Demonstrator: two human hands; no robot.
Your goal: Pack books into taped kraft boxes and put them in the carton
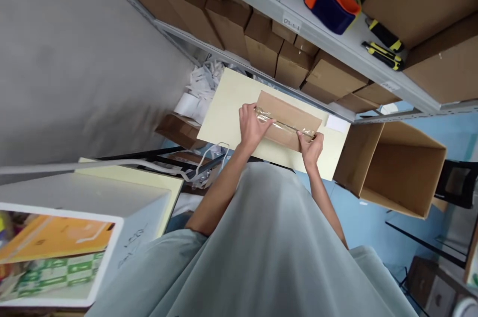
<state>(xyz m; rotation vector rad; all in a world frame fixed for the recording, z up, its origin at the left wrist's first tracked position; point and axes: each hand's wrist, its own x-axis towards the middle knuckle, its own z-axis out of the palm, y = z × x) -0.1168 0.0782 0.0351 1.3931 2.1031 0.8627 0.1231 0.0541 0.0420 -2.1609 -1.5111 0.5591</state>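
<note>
A flat brown cardboard box (289, 110) lies on the pale yellow table. Along its middle seam runs a strip of shiny clear packing tape (286, 127), wrinkled in places. At the strip's left end, my left hand (252, 125) grips the box edge, its thumb pressing on the tape. My right hand (310, 148) holds the opposite end the same way, thumb on top near the seam. The fingers of both hands curl over the box's ends and are partly hidden.
The pale table (231, 93) carries a white slip (336, 123) at its right. Shelves behind hold brown boxes, cutters (383, 55) and an orange-and-blue tape dispenser (332, 2). An open carton (403, 172) stands right; a white bin (123, 237) with packets is at left.
</note>
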